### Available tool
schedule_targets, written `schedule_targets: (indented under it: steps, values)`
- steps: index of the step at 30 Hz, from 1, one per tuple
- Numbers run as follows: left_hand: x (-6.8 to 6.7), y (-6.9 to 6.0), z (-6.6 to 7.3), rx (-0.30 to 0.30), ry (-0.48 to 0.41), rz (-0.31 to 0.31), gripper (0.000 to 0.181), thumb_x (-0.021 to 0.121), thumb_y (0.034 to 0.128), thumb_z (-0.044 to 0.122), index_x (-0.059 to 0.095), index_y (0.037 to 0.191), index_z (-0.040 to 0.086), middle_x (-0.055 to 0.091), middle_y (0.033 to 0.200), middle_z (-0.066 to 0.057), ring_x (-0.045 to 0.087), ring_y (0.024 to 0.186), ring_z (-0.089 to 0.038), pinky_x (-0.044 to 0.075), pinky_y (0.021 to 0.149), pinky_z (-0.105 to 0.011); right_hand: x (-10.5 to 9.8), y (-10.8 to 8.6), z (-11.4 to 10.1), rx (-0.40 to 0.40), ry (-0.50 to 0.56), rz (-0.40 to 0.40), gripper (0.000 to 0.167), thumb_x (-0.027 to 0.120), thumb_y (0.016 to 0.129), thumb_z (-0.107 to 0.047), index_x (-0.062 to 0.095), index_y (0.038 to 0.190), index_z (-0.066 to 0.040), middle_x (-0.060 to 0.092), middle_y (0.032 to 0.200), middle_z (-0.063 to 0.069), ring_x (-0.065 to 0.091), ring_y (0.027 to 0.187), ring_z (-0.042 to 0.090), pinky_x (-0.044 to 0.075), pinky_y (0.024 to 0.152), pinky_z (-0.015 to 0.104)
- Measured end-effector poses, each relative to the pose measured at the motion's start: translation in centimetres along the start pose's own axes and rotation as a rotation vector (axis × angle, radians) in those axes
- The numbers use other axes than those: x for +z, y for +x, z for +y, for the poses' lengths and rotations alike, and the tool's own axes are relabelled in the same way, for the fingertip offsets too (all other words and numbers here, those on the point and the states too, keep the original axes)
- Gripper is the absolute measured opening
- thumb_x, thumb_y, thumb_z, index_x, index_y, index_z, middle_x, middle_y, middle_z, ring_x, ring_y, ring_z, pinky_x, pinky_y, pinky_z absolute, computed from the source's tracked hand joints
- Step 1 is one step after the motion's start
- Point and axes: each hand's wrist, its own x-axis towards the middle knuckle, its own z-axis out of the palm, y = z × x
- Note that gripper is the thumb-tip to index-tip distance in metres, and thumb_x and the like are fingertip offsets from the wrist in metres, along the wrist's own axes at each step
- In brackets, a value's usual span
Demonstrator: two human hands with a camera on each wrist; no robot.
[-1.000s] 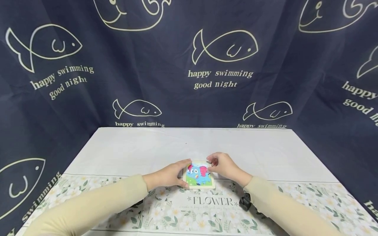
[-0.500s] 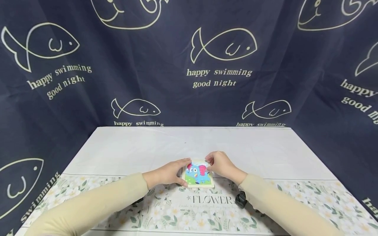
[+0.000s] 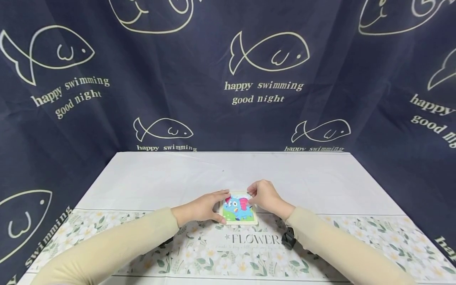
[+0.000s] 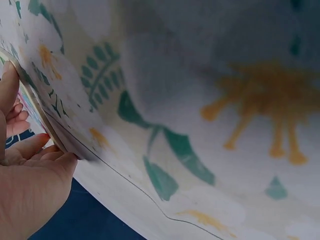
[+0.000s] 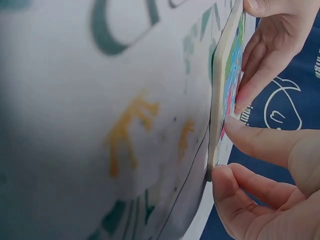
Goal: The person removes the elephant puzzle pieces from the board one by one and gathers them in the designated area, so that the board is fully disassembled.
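A small square elephant puzzle (image 3: pixel 236 213) in a pale wooden frame lies flat on the table, showing a blue elephant with pink ears on green grass. My left hand (image 3: pixel 200 208) grips its left side, thumb at the near corner and fingers at the far corner. The left wrist view shows these fingers along the frame's edge (image 4: pixel 46 120). At the far right corner is my right hand (image 3: pixel 268 198), its fingers curled. In the right wrist view its thumb (image 5: pixel 260 142) touches the picture and the index fingertip meets the frame (image 5: pixel 218 85). Piece seams are too small to make out.
The white tabletop (image 3: pixel 160 178) carries a floral strip (image 3: pixel 192 257) with the printed word FLOWER along the near side. Dark blue curtains (image 3: pixel 206 87) with fish drawings enclose the back and sides. A black wrist device (image 3: pixel 289 238) sits under the right sleeve.
The whole head view has shifted slightly. My right hand has edged a little leftward, its thumb farther onto the elephant's ear. The left hand keeps its hold on the puzzle.
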Motion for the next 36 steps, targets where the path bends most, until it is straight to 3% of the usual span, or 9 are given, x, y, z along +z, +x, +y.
schedule_targets:
  steps: [9,16,26,36]
  values:
    - [-0.2,0.1,0.6,-0.001,0.034,-0.036,0.084,0.079,0.0787,0.030,0.038,0.149,0.008,0.026,0.160,-0.004,0.025,0.148,-0.026,0.024,0.122,-0.043,0.0,0.4,0.1,0.054,0.011,-0.011,0.029,0.082,0.067,0.004,0.071,0.093,0.002,0.067,0.080,0.007,0.059,0.072,0.013,0.056,0.071,0.027]
    - [-0.2,0.7,1.3,0.017,0.007,-0.064,0.081,0.079,0.0806,0.027,0.039,0.148,0.008,0.029,0.159,-0.002,0.025,0.148,-0.023,0.024,0.122,-0.040,-0.1,0.4,-0.1,0.079,0.009,-0.031,0.028,0.082,0.067,0.004,0.071,0.093,0.000,0.066,0.080,0.006,0.057,0.073,0.014,0.055,0.070,0.027]
    - [0.7,0.7,1.7,0.012,0.095,0.013,0.075,0.073,0.0846,0.035,0.042,0.146,0.006,0.033,0.157,-0.002,0.029,0.146,-0.021,0.026,0.121,-0.039,-0.1,0.8,0.1,0.097,0.015,-0.055,0.027,0.081,0.068,0.003,0.071,0.093,0.000,0.065,0.080,0.005,0.056,0.073,0.014,0.054,0.072,0.027]
    - [0.7,0.8,2.0,0.001,0.101,0.017,0.074,0.075,0.0826,0.034,0.045,0.144,0.006,0.036,0.155,-0.003,0.032,0.145,-0.022,0.026,0.121,-0.039,0.0,0.9,0.1,0.148,0.070,-0.055,0.025,0.080,0.070,0.002,0.070,0.093,-0.001,0.065,0.081,0.005,0.057,0.075,0.014,0.055,0.072,0.026]
